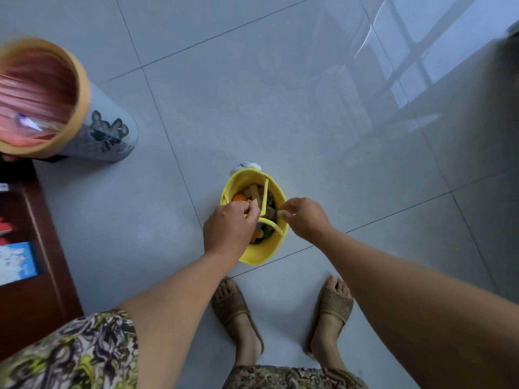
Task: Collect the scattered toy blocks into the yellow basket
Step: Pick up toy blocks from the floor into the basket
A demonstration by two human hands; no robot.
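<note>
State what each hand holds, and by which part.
The left hand grips the yellow basket by a handle strap; right hand pinches its right rim or a handle there; unclear which.

Left hand (229,224) covers the near-left rim of the basket (262,255), and its curled fingertips are lost among the blocks (254,192), so what they hold cannot be told. It is equally unclear whether the right hand (304,217) pinches the rim or a handle (270,223). The blocks are too small and overlapped to tell apart, a white item (245,165) behind the basket is mostly hidden by the far rim, and the blurred bin (81,88) and the cabinet (36,276) are both cut off by the left edge.
</note>
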